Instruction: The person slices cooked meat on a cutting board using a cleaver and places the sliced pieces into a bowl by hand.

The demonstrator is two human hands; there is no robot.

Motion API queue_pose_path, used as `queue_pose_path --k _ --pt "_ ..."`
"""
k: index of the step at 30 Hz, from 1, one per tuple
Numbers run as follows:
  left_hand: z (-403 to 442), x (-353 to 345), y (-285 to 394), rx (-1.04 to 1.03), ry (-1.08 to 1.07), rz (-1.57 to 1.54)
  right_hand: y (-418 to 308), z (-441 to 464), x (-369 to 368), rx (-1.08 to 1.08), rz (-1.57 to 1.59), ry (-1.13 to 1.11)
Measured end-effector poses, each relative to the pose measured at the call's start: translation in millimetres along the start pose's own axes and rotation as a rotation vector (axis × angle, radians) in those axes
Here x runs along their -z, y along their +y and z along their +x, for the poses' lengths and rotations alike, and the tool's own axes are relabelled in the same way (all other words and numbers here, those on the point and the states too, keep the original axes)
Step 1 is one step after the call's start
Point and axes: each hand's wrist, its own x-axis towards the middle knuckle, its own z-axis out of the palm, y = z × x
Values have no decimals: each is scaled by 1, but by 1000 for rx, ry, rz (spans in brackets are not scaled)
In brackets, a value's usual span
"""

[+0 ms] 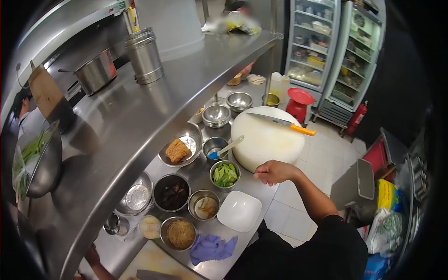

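My right hand hangs over the counter edge with its fingers curled inward. Whether anything is in them is hidden. Left of it is a steel bowl of sliced green vegetable, apart from the fingers. A white square bowl stands below the hand in the view. Just beyond the hand is a thick round white chopping block, with an orange-handled knife lying across it. A spatula with a pale handle and blue tip leans in a steel pot. My left hand is out of view.
Steel bowls hold a browned fried piece, dark contents and thin noodle-like strands. A purple cloth lies nearby. A steel shelf overhangs the counter. Another person's forearm shows at lower left. A red scale stands behind the block.
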Motion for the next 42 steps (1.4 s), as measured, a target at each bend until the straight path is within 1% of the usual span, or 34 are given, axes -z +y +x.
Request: queue_pose_path --k 3,4,6,7,8,9,10,11,12,13,14,15,16,17,20,22,23,24,26,27,29,31,33,34,35,36,37,38,39,40,41,42 --pt "-78 -147 45 34 -154 -7 -8 11 12 113 21 -95" --pt "-98 -196 53 19 -223 40 -11 10 18 150 26 -137" --pt "-130 -292 58 -86 -391 236 2 14 28 226 7 -202" --pt "-146 -343 62 -54 -444 209 11 17 32 253 3 -234" --pt "-177 -421 80 315 -426 -175 22 19 35 297 13 -244" --pt "-187 -477 81 341 -475 -117 33 19 39 322 15 -259" --pt "-201 -530 80 350 -445 -112 43 18 43 347 17 -273" --pt "-202 -572 78 348 -584 -54 53 17 46 349 53 -301" --pt "-203 -612 70 363 -619 -66 60 13 49 351 60 -324" --pt "-213 -655 71 411 -593 -45 68 10 52 353 68 -347" --pt "-202 -682 50 380 -666 -39 75 6 55 354 76 -370" --pt "-197 -709 33 403 -643 -62 84 5 55 337 123 -377" --pt "-205 -733 38 393 -630 -45 85 2 59 324 125 -393" --pt "-199 -755 22 413 -574 -67 86 -2 64 311 127 -409" --pt "-205 -791 18 448 -488 -46 93 -8 75 282 144 -398" --pt "-202 -783 10 311 -529 142 92 -12 88 277 136 -390" --pt "-210 -775 11 193 -515 181 91 -11 99 261 146 -422" --pt "-224 -767 25 76 -494 225 88 -11 109 247 157 -450" --pt "-260 -731 48 -46 -515 198 74 -5 139 291 93 -448" --pt "-279 -711 55 -84 -525 124 68 3 154 393 34 -441" --pt "-325 -661 64 -82 -518 72 42 25 179 623 -99 -393" --pt "-365 -599 59 -12 -556 99 -6 61 200 740 -283 -344" --pt "-408 -543 58 42 -588 61 -61 109 202 711 -377 -332" --pt "-427 -512 49 90 -614 15 -87 139 199 695 -362 -328" --pt "-446 -484 40 137 -641 -31 -108 173 194 733 -520 -257" --pt "-466 -461 36 171 -608 -29 -122 205 182 781 -512 -124" --pt "-487 -444 35 206 -574 -29 -132 251 173 879 -674 23" --pt "-508 -428 36 235 -500 -39 -151 274 163 687 -606 14" --pt "-527 -419 39 264 -427 -48 -147 325 151 727 -611 165" --pt "-542 -415 48 277 -344 -43 -145 358 143 827 -675 269" --pt "-556 -411 51 291 -255 -41 -148 376 135 809 -693 274" --pt "-569 -406 55 302 -167 -39 -149 385 128 738 -691 227"
